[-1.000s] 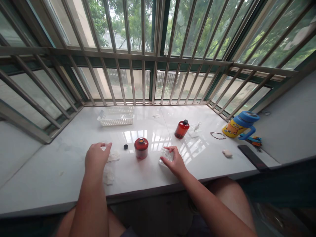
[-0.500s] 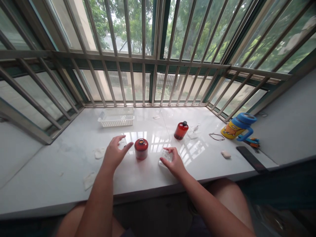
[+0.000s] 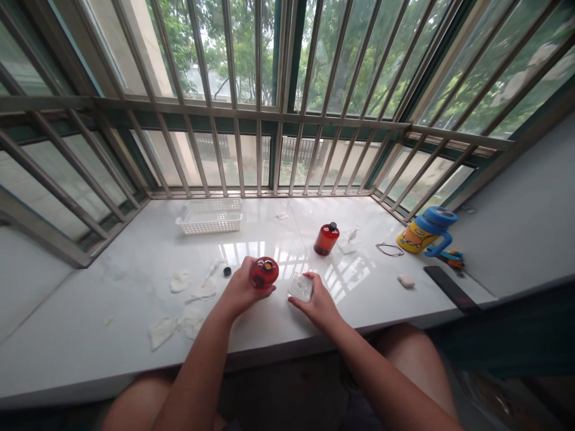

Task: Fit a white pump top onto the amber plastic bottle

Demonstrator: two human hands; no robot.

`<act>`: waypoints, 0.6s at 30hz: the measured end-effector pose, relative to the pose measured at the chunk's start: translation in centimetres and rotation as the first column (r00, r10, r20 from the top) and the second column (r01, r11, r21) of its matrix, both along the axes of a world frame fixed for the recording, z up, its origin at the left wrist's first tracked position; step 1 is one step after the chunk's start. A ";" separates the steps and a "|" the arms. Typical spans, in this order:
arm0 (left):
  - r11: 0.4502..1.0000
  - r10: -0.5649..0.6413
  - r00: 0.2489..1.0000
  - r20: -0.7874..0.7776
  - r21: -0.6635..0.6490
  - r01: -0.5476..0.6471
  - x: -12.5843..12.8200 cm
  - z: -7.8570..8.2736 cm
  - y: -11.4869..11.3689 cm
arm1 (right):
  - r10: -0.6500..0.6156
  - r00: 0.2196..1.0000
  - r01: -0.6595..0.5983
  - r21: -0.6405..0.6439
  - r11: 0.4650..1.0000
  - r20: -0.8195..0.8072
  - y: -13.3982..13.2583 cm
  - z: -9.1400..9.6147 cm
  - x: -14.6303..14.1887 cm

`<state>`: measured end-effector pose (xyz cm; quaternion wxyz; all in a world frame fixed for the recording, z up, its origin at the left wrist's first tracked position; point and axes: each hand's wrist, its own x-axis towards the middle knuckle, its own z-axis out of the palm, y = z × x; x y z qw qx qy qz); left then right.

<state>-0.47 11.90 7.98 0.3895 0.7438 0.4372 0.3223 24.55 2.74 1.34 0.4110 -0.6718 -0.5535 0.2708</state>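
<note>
My left hand [image 3: 242, 288] is wrapped around a round red glass bottle [image 3: 264, 272], which has an open neck with a metallic rim and is tilted a little. My right hand [image 3: 318, 304] grips a small clear square container [image 3: 300, 287] resting at the white stone sill. Just left of my left hand lie a small black cap [image 3: 227, 271] and a thin clear dropper [image 3: 211, 269]. Crumpled white tissue scraps [image 3: 193, 311] are scattered near them. A smaller amber bottle [image 3: 326, 239] with a black top stands farther ahead.
A white plastic basket [image 3: 209, 216] stands at the back left of the sill, below barred windows [image 3: 258, 149]. On the right are a yellow cartoon cup with a blue lid [image 3: 426, 230], a wire loop [image 3: 389, 249], a pale lump [image 3: 406, 281] and a black phone [image 3: 449, 289].
My left hand has moved right from the tissue scraps and now holds the red bottle, which it has shifted slightly. My right hand stays on the clear container. More tissue scraps show.
</note>
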 end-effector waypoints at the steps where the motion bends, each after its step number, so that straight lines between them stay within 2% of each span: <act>1: 1.000 -0.015 1.000 -0.002 0.020 0.015 0.0 0.6 -0.4 | 0.003 1.000 -0.003 -0.001 1.000 -0.017 -0.2 0.4 -0.1; 5: 0.982 -0.053 0.996 -0.069 0.177 0.065 -0.3 3.1 -1.9 | 0.015 0.994 -0.012 0.024 1.000 -0.110 -1.1 3.0 -0.2; 8: 0.947 -0.081 0.986 -0.148 0.298 0.123 -0.6 4.6 -2.9 | 0.014 0.997 -0.008 0.075 0.997 -0.076 -2.0 5.1 -0.1; 10: 0.925 -0.110 0.968 -0.224 0.334 0.182 -0.7 5.3 -3.4 | 0.030 0.999 -0.029 0.109 0.994 -0.015 -2.5 6.1 0.0; 14: 0.898 -0.130 0.930 -0.344 0.357 0.257 -0.3 5.5 -3.9 | 0.055 0.987 -0.083 0.187 0.979 0.149 -2.9 7.0 0.2; 18: 0.894 -0.143 0.923 -0.357 0.353 0.275 -0.1 4.8 -3.7 | 0.074 0.972 -0.122 0.211 0.970 0.224 -3.0 6.9 0.3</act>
